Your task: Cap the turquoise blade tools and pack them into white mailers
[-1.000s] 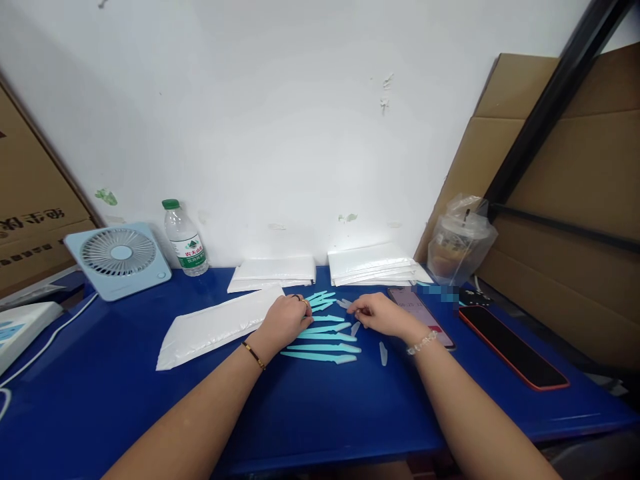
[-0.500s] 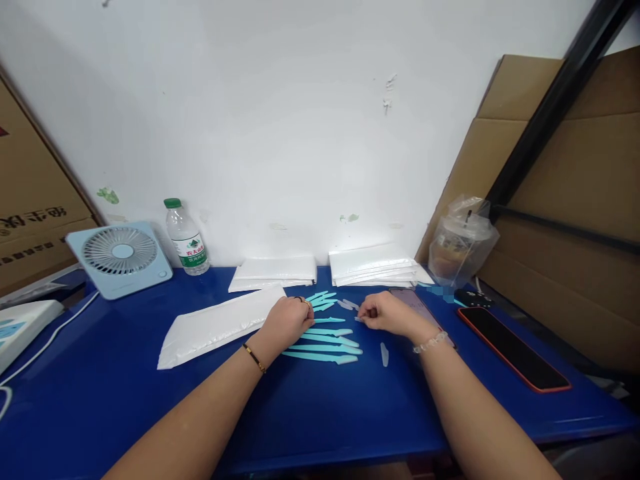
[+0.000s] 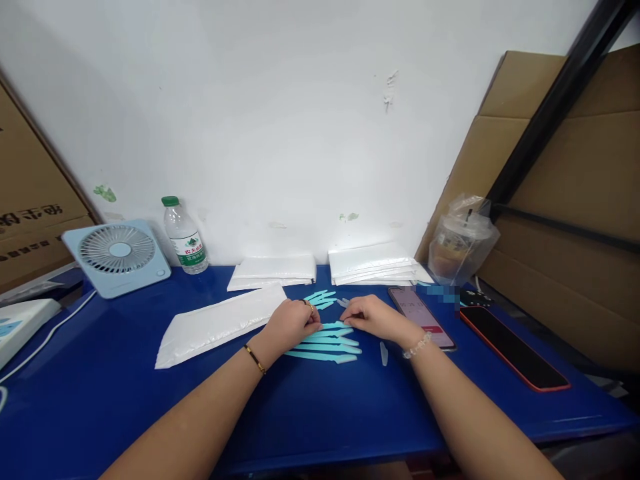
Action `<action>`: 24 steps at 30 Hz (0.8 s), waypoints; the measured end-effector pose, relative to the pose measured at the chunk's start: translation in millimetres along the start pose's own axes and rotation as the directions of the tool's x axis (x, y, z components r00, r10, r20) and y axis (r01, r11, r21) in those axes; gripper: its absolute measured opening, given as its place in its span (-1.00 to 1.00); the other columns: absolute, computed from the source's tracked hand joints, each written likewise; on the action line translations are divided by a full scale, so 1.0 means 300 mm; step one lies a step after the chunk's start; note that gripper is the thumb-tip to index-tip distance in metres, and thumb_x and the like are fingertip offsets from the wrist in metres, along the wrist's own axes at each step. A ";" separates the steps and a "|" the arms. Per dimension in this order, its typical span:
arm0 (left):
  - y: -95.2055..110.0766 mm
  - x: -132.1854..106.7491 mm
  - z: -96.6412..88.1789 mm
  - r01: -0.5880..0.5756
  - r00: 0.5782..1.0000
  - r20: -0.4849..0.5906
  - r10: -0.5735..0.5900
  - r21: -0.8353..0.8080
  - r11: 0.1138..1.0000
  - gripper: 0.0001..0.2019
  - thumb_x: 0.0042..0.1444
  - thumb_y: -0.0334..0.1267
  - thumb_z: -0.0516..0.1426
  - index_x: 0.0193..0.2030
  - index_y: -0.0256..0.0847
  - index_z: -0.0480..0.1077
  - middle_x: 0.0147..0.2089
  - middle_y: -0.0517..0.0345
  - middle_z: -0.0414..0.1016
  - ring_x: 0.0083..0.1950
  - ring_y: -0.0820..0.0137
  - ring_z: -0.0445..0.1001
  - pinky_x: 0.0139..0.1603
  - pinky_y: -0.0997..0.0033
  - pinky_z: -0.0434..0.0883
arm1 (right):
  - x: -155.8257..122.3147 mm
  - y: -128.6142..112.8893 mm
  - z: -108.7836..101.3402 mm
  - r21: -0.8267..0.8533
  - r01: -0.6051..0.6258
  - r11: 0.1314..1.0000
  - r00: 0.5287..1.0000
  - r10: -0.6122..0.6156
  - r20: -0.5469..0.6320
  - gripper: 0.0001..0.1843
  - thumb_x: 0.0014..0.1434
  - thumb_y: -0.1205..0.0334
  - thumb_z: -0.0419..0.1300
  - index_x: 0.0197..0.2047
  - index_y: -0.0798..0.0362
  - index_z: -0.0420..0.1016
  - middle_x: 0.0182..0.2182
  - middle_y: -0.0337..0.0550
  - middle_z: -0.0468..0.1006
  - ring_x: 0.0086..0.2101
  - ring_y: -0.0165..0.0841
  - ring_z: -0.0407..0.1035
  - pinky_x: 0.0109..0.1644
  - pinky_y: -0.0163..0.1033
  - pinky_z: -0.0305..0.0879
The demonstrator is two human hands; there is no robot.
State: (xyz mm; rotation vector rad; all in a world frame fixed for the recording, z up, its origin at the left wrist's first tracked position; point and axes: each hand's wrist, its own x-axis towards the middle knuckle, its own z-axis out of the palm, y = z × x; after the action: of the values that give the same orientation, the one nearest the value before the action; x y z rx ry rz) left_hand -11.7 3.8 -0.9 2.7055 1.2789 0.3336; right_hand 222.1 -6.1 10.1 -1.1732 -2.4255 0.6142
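Razor (image 3: pixel 332 325) in light turquoise: it lies between the two hands, with its long axis running crosswise from one to the other, roughly along the table's front edge. The left hand (image 3: pixel 294 325) has thumb and forefinger pinched on the handle end, so the slim body juts out to the right of that grip. The right hand (image 3: pixel 373 316) is at the other tip, fingertips drawn close together at the blade end; whether they clamp the blade, or a small clear cap, I cannot tell. Both hands are therefore about equally near, one per end.

Just on the body side of the grip, a row of similar razors (image 3: pixel 330 349) lies nearly parallel to it, tips pointing right. Just beyond the grip sits a small pile of razors (image 3: pixel 321 298), with loose clear caps (image 3: pixel 343 303) to its right, partly hidden by the right hand. Another cap (image 3: pixel 384 354) lies apart, right of the grip and nearer the body.

All this rests on a blue table (image 3: pixel 320 413). Left of the grip is a white envelope (image 3: pixel 215 328); right of it, a phone (image 3: pixel 417 313). Farther off, past the grip, white packets (image 3: pixel 273 270) stand before a pale wall (image 3: pixel 280 133).
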 end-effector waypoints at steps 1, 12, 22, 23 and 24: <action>-0.008 0.001 0.004 0.005 1.000 -0.021 -0.005 -0.012 1.000 -0.81 0.13 -0.12 0.09 -0.29 -0.14 0.47 -0.31 0.18 0.50 -0.29 0.39 0.43 -0.29 0.44 0.28 | -0.012 0.005 -0.018 0.015 -0.023 1.000 1.000 0.023 0.012 -0.84 0.12 0.27 0.16 -0.28 0.04 0.58 -0.33 -0.16 0.50 -0.35 -0.39 0.38 -0.28 -0.33 0.27; -0.067 0.018 0.017 0.030 0.995 -0.100 -0.017 0.130 0.991 -0.82 0.16 -0.22 0.06 -0.31 -0.13 0.49 -0.27 0.12 0.50 -0.18 0.33 0.41 -0.18 0.36 0.25 | -0.090 0.061 -0.085 0.031 -0.212 0.977 0.921 0.189 0.342 -0.83 -0.15 0.16 0.35 -0.47 0.07 0.54 -0.51 -0.24 0.49 -0.50 -0.41 0.34 -0.47 -0.38 0.21; -0.032 0.003 0.003 -0.107 0.993 -0.032 0.111 0.098 0.989 -0.70 0.22 -0.18 -0.03 -0.41 -0.18 0.45 -0.43 0.10 0.47 -0.29 0.36 0.42 -0.20 0.38 0.22 | -0.038 0.064 -0.020 0.139 -0.335 0.932 0.939 0.319 0.125 -0.86 0.07 0.21 0.16 -0.28 0.06 0.44 -0.56 -0.27 0.47 -0.66 -0.47 0.34 -0.56 -0.39 0.24; -0.032 0.003 0.003 -0.110 0.993 -0.032 0.114 0.093 0.989 -0.70 0.22 -0.18 -0.03 -0.42 -0.18 0.45 -0.44 0.11 0.47 -0.30 0.36 0.42 -0.20 0.38 0.22 | -0.037 0.061 -0.018 0.170 -0.343 0.924 0.936 0.321 0.141 -0.86 0.08 0.20 0.14 -0.31 0.08 0.45 -0.57 -0.24 0.48 -0.63 -0.45 0.37 -0.55 -0.38 0.26; -0.033 0.002 0.003 -0.111 0.993 -0.031 0.114 0.089 0.990 -0.70 0.22 -0.18 -0.03 -0.42 -0.18 0.44 -0.44 0.11 0.47 -0.31 0.37 0.42 -0.21 0.39 0.22 | -0.036 0.060 -0.017 0.203 -0.351 0.914 0.933 0.322 0.160 -0.84 0.10 0.20 0.13 -0.31 0.10 0.46 -0.57 -0.22 0.49 -0.61 -0.43 0.39 -0.53 -0.38 0.28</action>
State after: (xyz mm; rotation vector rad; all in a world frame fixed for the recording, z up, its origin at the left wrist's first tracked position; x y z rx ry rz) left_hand -18.4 10.6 -3.7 2.8652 1.1783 0.3483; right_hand 242.6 -3.7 3.2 -1.5037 -2.1844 1.0690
